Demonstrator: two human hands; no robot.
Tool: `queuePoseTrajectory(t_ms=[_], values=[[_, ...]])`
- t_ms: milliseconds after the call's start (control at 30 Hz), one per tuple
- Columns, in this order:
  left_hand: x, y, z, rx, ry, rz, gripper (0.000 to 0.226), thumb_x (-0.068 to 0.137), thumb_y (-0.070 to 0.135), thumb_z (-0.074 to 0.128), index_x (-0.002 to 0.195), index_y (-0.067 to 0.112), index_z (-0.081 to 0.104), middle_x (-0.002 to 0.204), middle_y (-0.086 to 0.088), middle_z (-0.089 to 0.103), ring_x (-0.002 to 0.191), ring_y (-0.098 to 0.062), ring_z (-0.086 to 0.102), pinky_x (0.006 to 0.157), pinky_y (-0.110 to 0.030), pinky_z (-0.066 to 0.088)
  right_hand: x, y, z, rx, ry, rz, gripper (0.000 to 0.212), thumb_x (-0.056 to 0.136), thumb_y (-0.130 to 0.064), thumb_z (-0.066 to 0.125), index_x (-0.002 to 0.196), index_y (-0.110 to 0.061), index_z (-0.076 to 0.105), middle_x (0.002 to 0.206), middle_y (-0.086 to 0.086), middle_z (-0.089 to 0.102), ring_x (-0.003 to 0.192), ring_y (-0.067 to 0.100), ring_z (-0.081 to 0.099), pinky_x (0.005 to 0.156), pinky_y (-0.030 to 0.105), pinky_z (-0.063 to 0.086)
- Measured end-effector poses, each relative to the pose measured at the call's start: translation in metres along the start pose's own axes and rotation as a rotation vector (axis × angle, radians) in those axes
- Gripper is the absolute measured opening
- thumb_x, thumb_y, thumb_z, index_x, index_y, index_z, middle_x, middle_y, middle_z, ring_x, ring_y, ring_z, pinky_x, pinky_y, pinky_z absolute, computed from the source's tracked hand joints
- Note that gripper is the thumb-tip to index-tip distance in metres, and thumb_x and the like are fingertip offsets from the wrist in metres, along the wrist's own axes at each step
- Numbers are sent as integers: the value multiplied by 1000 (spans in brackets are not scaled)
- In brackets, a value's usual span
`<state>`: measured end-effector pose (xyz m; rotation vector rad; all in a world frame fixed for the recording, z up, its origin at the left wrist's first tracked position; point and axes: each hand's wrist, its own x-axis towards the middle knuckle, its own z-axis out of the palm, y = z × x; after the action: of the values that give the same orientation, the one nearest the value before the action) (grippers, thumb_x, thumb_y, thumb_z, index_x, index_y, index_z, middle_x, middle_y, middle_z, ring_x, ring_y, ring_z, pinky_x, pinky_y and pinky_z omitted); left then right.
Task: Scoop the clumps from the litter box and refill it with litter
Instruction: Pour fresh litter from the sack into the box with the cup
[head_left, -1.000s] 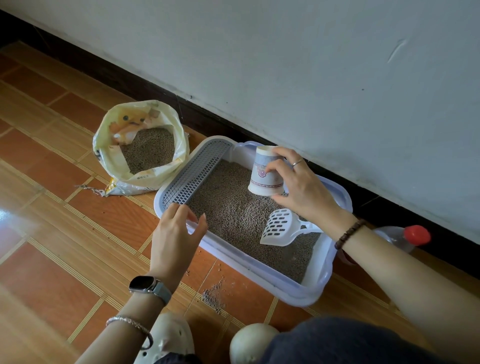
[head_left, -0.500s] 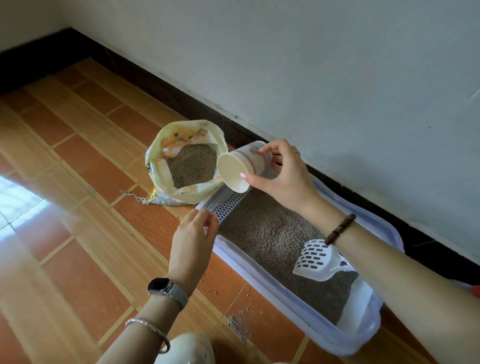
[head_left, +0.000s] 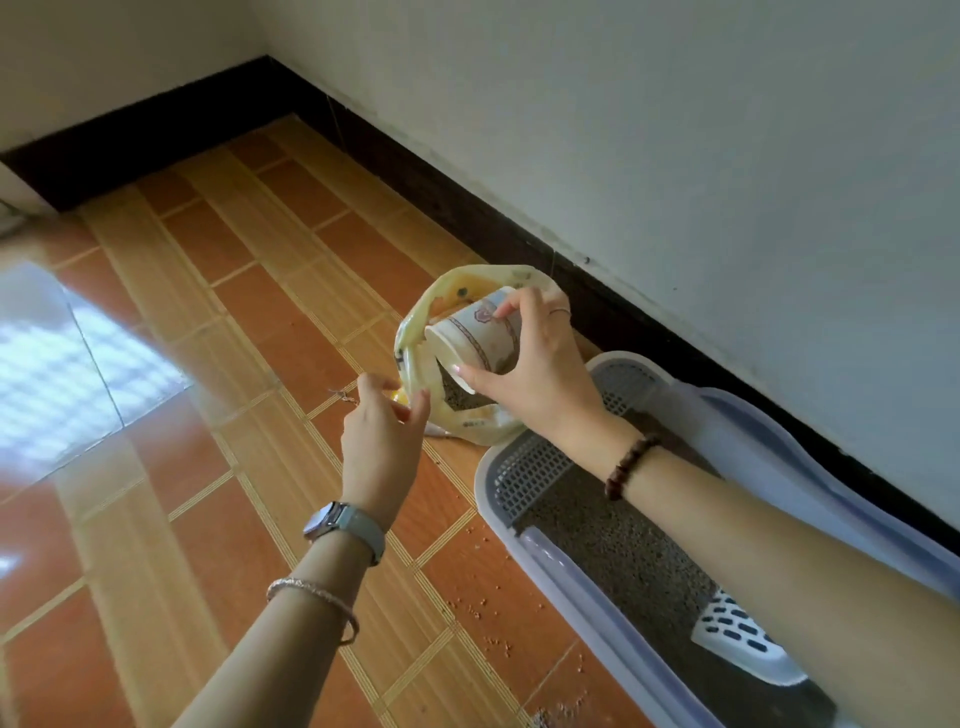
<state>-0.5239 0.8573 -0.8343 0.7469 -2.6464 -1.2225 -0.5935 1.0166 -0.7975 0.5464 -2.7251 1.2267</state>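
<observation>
We see the right grip (head_left: 540, 374) wrapped around a patterned paper cup (head_left: 475, 335), thumb below and fingers on top, inside the mouth of the yellow litter bag (head_left: 483, 423). The cup lies tilted, its long axis running from its base at the upper right to its open mouth at the lower left, facing the bag's near wall. The left grip (head_left: 384, 431) pinches that near rim. The bag stands on the floor (head_left: 208, 312), touching the left end of the litter box (head_left: 561, 566). A white scoop (head_left: 737, 636) lies on the litter at the box's right end, slotted head pointing left.
</observation>
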Motion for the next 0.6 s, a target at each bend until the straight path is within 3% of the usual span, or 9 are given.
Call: queuePoseTrajectory(t_ms=[67, 233, 367, 500, 600], values=[[2, 1, 1, -50, -8, -1, 18, 94, 30, 57, 101, 19, 45, 71, -2, 68, 63, -18, 68, 60, -40, 58, 1, 5, 7, -40, -54, 4, 64, 70, -37, 83, 114, -15, 43, 117, -2, 33, 101, 5, 31, 77, 7, 40], [-1, 9, 3, -163, 11, 46, 12, 93, 4, 56, 96, 11, 47, 59, -1, 61, 50, -13, 66, 55, -40, 59, 11, 23, 19, -274, -92, -84, 65, 63, -26, 89, 109, -8, 48, 126, 11, 41, 113, 18, 46, 95, 21, 43], [-2, 11, 3, -200, 36, 60, 16, 91, -1, 56, 94, 11, 47, 57, -3, 58, 47, -10, 63, 54, -42, 58, 19, 28, 28, -528, -161, -83, 70, 62, -21, 90, 117, -8, 48, 131, 13, 42, 122, 28, 45, 97, 33, 47], [-5, 11, 3, -195, 42, 84, 18, 92, -1, 55, 96, 13, 44, 58, -7, 59, 47, -9, 63, 52, -38, 57, 28, 21, 43, -713, -133, -57, 82, 55, -28, 92, 122, -6, 50, 123, 16, 52, 113, 30, 54, 94, 37, 47], [-3, 11, 2, -195, 45, 89, 19, 92, -1, 54, 97, 13, 43, 58, -10, 59, 47, -12, 62, 51, -35, 56, 30, 15, 50, -705, -122, -16, 81, 72, -40, 81, 134, -10, 39, 136, 14, 43, 126, 26, 45, 103, 35, 39]])
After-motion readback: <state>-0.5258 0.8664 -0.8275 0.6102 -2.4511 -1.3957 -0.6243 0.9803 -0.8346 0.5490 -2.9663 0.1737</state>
